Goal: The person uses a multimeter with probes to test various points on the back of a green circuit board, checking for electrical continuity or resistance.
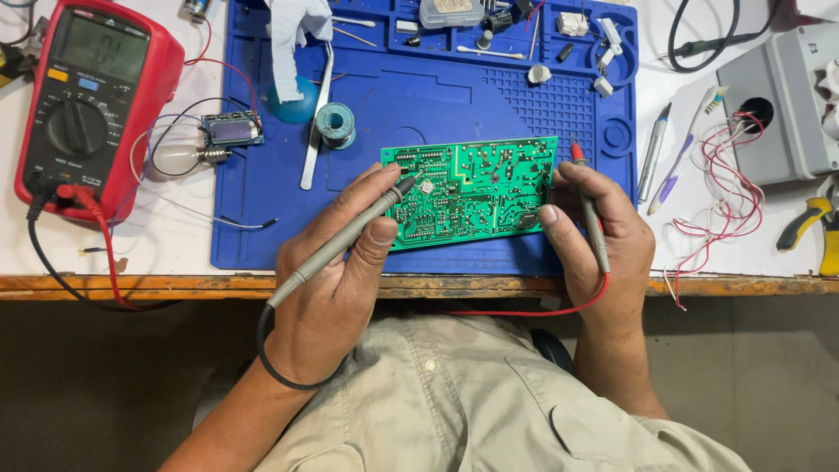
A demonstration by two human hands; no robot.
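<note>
**A:** What does the surface (131, 253) look like?

**B:** White top, worn orange-brown front edge. A blue work mat (437, 96) covers the middle, with moulded trays along its far side full of small parts. A green circuit board (472, 190) lies on the mat near its front edge, solder side up.

**A:** And the hands?

**B:** The left hand (336, 271) is closed around a grey test probe (341, 240), whose tip rests on the board's left part. The right hand (603, 245) grips a red-tipped probe (590, 205) just off the board's right edge, thumb against that edge. I cannot tell whether that tip touches anything.

**A:** What sits to the left?

**B:** A red multimeter (92, 100) on the white top, with a black and a red lead plugged in at its bottom. Between it and the mat, a bulb (179, 159) and a small display module (232, 131).

**A:** On the mat itself?

**B:** A solder spool (335, 122), metal tweezers (316, 122), and a pale cloth (288, 39) hanging over a blue round object.

**A:** The right side?

**B:** A grey box (782, 109) with a round hole, loose red and white wires (725, 192), a toothbrush (686, 149), a pen-like tool (654, 153), and yellow-handled pliers (813, 232).

**A:** Anything of the room?

**B:** Only a dark floor (105, 385) below the edge, and the person's beige shirt (454, 402).
</note>
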